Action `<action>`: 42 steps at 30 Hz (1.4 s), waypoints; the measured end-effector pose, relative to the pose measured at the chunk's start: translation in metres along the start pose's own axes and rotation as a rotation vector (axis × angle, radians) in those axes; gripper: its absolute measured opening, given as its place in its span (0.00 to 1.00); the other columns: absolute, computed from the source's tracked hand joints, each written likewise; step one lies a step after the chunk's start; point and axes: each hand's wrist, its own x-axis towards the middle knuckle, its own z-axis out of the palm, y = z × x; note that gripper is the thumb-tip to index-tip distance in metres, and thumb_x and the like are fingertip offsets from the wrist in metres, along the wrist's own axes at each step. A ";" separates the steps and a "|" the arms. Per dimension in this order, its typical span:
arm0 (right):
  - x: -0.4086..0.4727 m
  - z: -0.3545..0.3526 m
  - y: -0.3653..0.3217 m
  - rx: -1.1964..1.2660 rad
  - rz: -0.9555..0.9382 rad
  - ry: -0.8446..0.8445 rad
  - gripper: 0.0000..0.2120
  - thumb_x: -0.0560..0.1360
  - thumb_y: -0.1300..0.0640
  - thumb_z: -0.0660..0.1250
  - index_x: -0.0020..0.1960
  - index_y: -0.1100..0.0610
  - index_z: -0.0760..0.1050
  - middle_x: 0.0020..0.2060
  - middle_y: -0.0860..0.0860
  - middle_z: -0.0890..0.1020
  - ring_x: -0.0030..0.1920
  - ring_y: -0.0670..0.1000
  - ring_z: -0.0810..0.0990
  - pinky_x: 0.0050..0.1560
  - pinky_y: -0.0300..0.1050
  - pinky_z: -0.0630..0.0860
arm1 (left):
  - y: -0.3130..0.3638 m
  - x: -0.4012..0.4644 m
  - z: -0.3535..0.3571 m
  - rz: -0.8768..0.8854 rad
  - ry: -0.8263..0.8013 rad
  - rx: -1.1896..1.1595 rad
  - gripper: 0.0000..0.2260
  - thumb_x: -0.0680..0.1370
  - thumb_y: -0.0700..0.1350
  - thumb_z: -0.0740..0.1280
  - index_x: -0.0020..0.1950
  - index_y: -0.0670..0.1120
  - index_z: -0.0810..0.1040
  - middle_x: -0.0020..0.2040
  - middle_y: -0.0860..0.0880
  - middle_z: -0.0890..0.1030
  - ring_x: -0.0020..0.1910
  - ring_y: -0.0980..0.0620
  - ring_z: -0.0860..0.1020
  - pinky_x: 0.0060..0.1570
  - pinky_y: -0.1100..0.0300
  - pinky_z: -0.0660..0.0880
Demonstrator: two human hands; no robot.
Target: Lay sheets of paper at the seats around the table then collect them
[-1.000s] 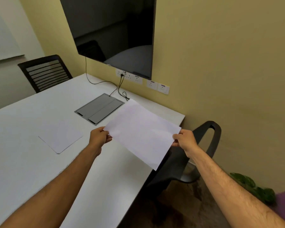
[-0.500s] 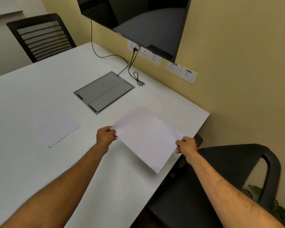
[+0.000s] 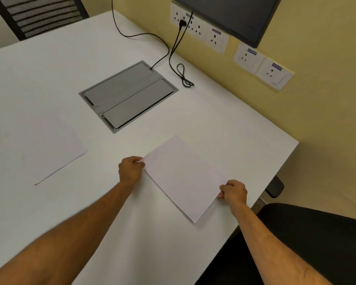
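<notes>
A white sheet of paper lies low over the white table, near its right edge, turned at an angle. My left hand pinches the sheet's left corner. My right hand pinches its right corner. Whether the sheet rests fully on the table I cannot tell. A small stack of white sheets lies flat on the table to the left, apart from both hands.
A grey cable hatch is set into the table's middle, with black cables running to wall sockets. A black chair stands at the right edge, another chair at the far left. A dark screen hangs on the yellow wall.
Both hands have lowered the sheet and carried it further over the table, near the right edge. My view has tilted down and moved closer to the table.
</notes>
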 end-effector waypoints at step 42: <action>-0.358 0.018 -0.150 -0.179 -1.182 -0.551 0.20 0.76 0.50 0.68 0.66 0.49 0.72 0.47 0.44 0.81 0.57 0.51 0.76 0.53 0.48 0.73 | -0.010 -0.345 -0.291 0.230 0.381 0.023 0.27 0.78 0.52 0.70 0.75 0.50 0.68 0.71 0.49 0.74 0.69 0.48 0.72 0.63 0.60 0.66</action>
